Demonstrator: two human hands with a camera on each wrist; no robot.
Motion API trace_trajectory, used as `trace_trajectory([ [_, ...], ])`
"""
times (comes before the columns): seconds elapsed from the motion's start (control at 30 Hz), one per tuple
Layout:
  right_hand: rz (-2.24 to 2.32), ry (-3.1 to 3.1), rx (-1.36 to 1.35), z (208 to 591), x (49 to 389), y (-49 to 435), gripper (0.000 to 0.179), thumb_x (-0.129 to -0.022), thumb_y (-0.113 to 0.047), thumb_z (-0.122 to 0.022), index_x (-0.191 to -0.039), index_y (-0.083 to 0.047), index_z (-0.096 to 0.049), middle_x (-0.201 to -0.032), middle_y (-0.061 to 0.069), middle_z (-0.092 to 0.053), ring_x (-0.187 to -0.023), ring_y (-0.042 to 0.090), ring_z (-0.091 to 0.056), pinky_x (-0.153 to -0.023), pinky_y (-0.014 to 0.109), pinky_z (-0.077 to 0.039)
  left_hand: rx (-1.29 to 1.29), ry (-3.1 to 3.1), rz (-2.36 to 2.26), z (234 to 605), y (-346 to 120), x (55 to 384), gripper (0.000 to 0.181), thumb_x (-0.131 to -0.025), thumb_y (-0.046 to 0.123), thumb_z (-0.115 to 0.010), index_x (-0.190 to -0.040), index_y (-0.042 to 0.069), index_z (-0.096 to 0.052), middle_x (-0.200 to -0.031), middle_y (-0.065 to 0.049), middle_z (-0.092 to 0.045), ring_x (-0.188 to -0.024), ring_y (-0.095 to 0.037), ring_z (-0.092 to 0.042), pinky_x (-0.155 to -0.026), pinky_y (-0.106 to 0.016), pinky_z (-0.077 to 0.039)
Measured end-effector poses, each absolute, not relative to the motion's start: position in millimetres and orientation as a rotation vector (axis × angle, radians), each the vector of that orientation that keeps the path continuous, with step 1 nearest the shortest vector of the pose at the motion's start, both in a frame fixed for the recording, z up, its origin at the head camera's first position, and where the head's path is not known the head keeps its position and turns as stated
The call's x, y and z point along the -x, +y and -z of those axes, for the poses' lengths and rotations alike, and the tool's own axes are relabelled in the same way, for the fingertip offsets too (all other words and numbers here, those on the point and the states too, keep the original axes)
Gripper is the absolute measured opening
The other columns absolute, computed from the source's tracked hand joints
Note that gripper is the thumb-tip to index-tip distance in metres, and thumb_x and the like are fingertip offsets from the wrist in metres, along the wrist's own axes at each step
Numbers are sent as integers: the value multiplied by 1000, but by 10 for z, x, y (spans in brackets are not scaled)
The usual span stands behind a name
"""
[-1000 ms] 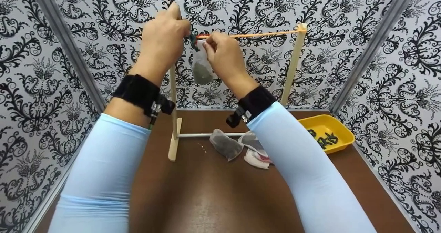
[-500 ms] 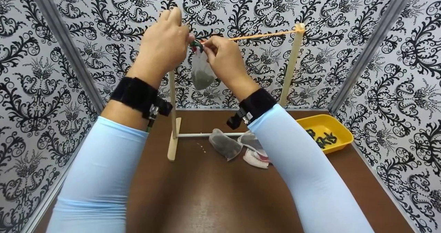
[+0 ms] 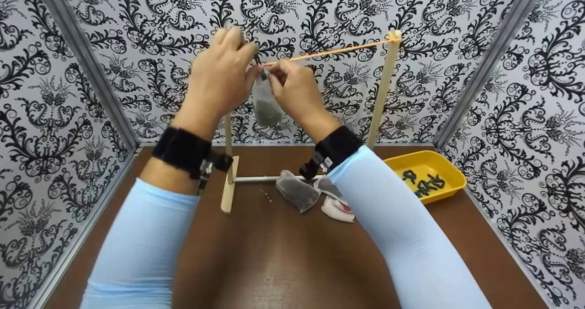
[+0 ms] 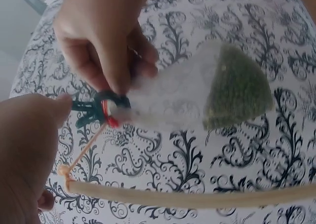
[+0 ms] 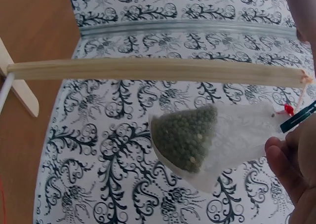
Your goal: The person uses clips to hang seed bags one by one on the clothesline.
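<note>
A sheer white mesh bag (image 3: pixel 267 105) hangs from an orange string (image 3: pixel 345 50), its lower part filled with small green beans, seen clearly in the right wrist view. My left hand (image 3: pixel 218 78) pinches the handle end of a dark green clothespin (image 4: pixel 89 108), whose jaws sit over the string and the bag's top. Beside it, my right hand (image 3: pixel 297 89) pinches the upper edge of the bag close to the string. A bit of red cord (image 5: pixel 289 108) shows at the bag's mouth.
Wooden posts (image 3: pixel 384 89) hold up the string, with a pale rod (image 3: pixel 256 179) low between them. Filled mesh bags (image 3: pixel 298 191) lie on the brown table (image 3: pixel 274 254). At the right stands a yellow tray (image 3: pixel 450 174) with several dark green clothespins (image 3: pixel 429 184).
Both hands have come down, drawing the string and bag lower. The clothespin has moved down with my left hand, and the string now slopes more steeply from the right post.
</note>
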State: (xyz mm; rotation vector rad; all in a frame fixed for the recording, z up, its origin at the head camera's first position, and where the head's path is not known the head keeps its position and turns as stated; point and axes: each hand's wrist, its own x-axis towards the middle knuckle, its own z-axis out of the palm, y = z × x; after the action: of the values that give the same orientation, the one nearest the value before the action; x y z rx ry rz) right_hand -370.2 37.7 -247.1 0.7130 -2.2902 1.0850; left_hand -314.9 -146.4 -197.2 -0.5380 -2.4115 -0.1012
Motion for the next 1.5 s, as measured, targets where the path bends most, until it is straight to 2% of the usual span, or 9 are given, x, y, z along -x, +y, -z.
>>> trace_trajectory([
  [0.27, -1079, -2258, -729, 2684, 3693, 391, 14, -107, -14, -76, -114, -3, -81, -107, 12, -84, -91, 22, -79, -81, 26, -65, 654, -2097, 318, 2649, -1359, 3003, 25, -114, 23, -66, -119, 2, -78, -110, -16, -70, -97, -34, -65, -69, -42, -63],
  [0.43, -1131, -2216, -771, 2835, 3670, 499, 15, -107, -16, -75, -113, -3, -81, -105, 12, -85, -88, 22, -78, -80, 28, -65, 664, -2066, 393, 3174, -1295, 2951, 17, -109, 20, -73, -111, 5, -79, -111, -13, -77, -97, -33, -72, -68, -41, -66],
  [0.57, -1195, -2195, -758, 2968, 3622, 686, 17, -108, -16, -74, -113, -1, -80, -103, 13, -84, -82, 21, -75, -72, 27, -64, 634, -2134, 437, 3608, -1287, 2986, 13, -106, 19, -78, -113, 8, -81, -112, -9, -78, -97, -30, -73, -73, -41, -67],
  [0.77, -1305, -2266, -628, 3191, 3615, 1116, 23, -109, -25, -74, -110, -4, -81, -97, 9, -81, -74, 14, -71, -65, 22, -61, 548, -2305, 549, 4253, -1274, 3036, 14, -106, 22, -79, -113, 10, -82, -105, -6, -70, -100, -29, -68, -85, -46, -65],
  [0.87, -1384, -2227, -547, 3336, 3613, 1427, 21, -109, -23, -76, -106, -3, -81, -90, 9, -80, -69, 13, -71, -61, 22, -62, 546, -2384, 620, 4493, -1188, 3015, 17, -106, 24, -79, -115, 11, -82, -110, -6, -70, -107, -28, -68, -93, -46, -65],
  [1.03, -1465, -2048, -391, 3547, 3590, 1957, 19, -108, -17, -77, -102, 1, -83, -75, 5, -74, -59, 13, -67, -54, 25, -61, 634, -2444, 693, 4632, -944, 2886, 21, -104, 23, -81, -120, 9, -83, -120, -7, -74, -115, -29, -70, -97, -46, -67],
  [1.23, -1446, -2064, -33, 3650, 3619, 2675, 35, -112, -36, -73, -102, -4, -80, -75, -2, -71, -61, 9, -68, -57, 23, -61, 807, -2472, 640, 4604, -570, 2782, 24, -106, 28, -80, -123, 12, -83, -125, -3, -76, -117, -24, -72, -105, -43, -65],
  [1.37, -1333, -2324, 198, 3853, 3721, 3196, 41, -114, -45, -64, -115, -6, -80, -92, 5, -79, -73, 14, -74, -67, 25, -64, 900, -2473, 562, 4688, -384, 2765, 28, -107, 33, -78, -129, 16, -83, -128, -1, -77, -118, -23, -72, -107, -43, -62],
  [1.5, -1039, -2755, 291, 4106, 3826, 3600, 49, -112, -36, -57, -140, 1, -73, -134, 28, -75, -106, 35, -76, -96, 48, -66, 980, -2488, 516, 4772, -247, 2710, 33, -107, 36, -78, -135, 17, -81, -135, -2, -76, -124, -23, -73, -108, -42, -63],
])
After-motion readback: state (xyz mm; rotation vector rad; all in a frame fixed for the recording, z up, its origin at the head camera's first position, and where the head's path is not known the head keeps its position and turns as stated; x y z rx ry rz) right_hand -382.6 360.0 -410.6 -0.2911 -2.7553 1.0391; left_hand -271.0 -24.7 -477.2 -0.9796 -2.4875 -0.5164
